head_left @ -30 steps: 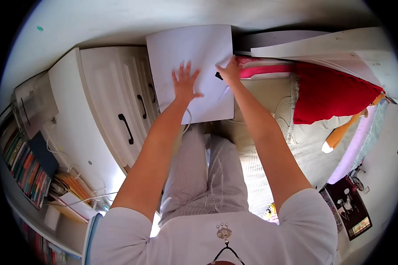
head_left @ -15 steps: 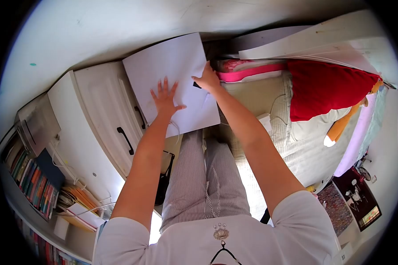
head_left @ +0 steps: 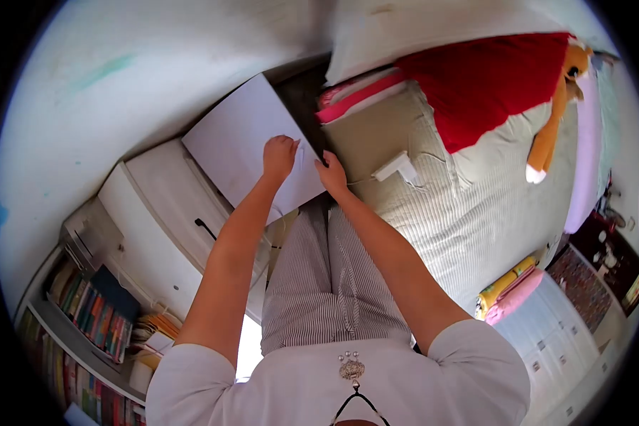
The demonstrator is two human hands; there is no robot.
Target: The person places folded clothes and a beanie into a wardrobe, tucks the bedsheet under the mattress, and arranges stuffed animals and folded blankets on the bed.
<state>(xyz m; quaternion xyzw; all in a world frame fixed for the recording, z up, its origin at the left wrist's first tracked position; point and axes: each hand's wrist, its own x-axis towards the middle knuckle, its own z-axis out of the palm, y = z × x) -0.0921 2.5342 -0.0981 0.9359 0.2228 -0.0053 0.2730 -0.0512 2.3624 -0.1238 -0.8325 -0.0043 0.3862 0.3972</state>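
Observation:
A white, flat square top (head_left: 241, 135) lies before me between the drawer unit and the bed. Over its right half is my left hand (head_left: 280, 156), closed with the fingers curled in; a thin pale mark or strip shows beside the fingertips, and what they hold, if anything, I cannot make out. My right hand (head_left: 332, 175) is closed at the right edge of the top. A small black object (head_left: 324, 164), mostly hidden, shows at its thumb. A white cable (head_left: 282, 216) hangs at the near edge.
At left stand white drawers with a black handle (head_left: 205, 228) and a shelf of books (head_left: 99, 312). The bed (head_left: 447, 227) at right bears a white power adapter (head_left: 396, 169) with a cord, a red cloth (head_left: 490, 85) and an orange plush toy (head_left: 547, 135).
My left hand has gone from spread flat on the white top to closed, further right. My right hand has come nearer me along the right edge. The view has turned.

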